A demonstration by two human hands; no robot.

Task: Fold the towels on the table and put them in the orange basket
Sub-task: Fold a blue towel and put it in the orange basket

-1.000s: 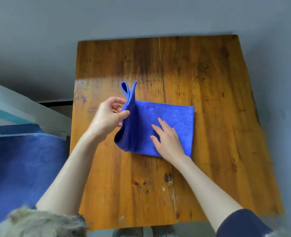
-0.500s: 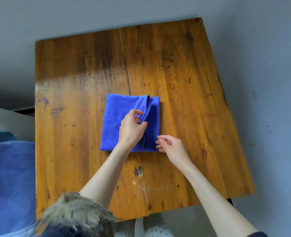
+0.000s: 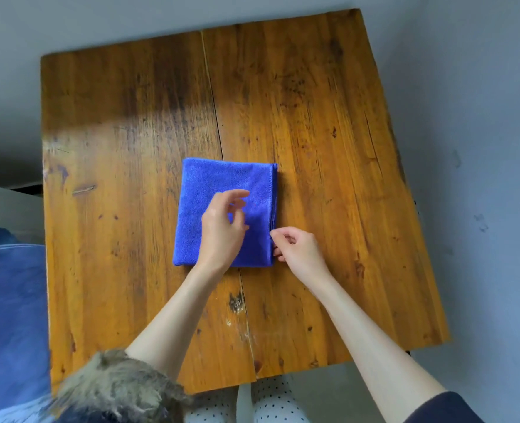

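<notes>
We see a folded blue microfibre towel (image 3: 222, 209) flat on the worn wooden surface (image 3: 115, 178). Our left hand (image 3: 222, 230) hovers above it, fingers (image 3: 240, 193) loosely apart. Our right hand (image 3: 298, 251) pinches its right edge.

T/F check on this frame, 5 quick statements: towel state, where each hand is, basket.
1. The blue towel lies folded flat on the wooden table. True.
2. The left hand is over the towel with its fingers loosely open. True.
3. The right hand rests in the middle of the towel. False: it is at the towel's right edge, near the front corner.
4. The orange basket stands on the table beside the towel. False: no basket is in view.
5. Several towels are spread on the table. False: only one shows.
</notes>
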